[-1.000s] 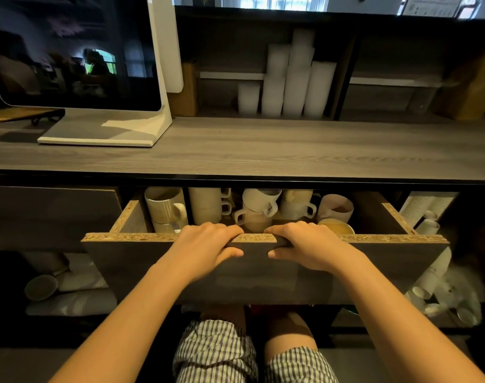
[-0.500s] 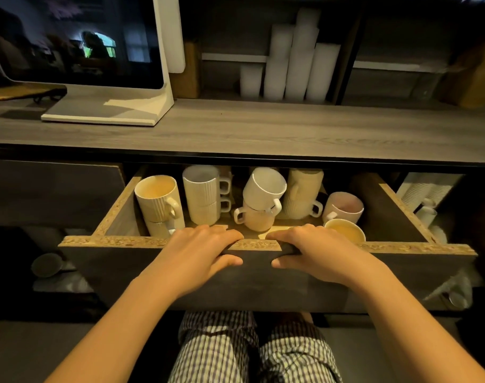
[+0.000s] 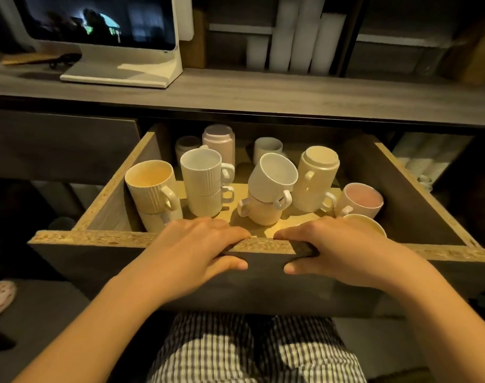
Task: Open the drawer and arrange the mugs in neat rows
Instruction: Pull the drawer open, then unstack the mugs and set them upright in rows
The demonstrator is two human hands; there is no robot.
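Observation:
The drawer stands pulled out below the counter, its raw chipboard front edge facing me. My left hand and my right hand both grip that front edge, fingers over the top, thumbs on the dark face. Inside, ribbed mugs sit in untidy stacks: a cream stack at the left, a white stack, a tilted white mug on another, an upside-down cream stack, and a pink mug at the right. Smaller mugs stand at the back, among them a pink upturned one.
A grey wooden counter runs above the drawer, carrying a white monitor stand at the left. White cup stacks stand on the shelf behind. More paper cups lie in the open compartment at the right. My checked shorts show below.
The drawer has slid further out toward me with both hands on its front edge. More of its inside shows now, including the back row of mugs.

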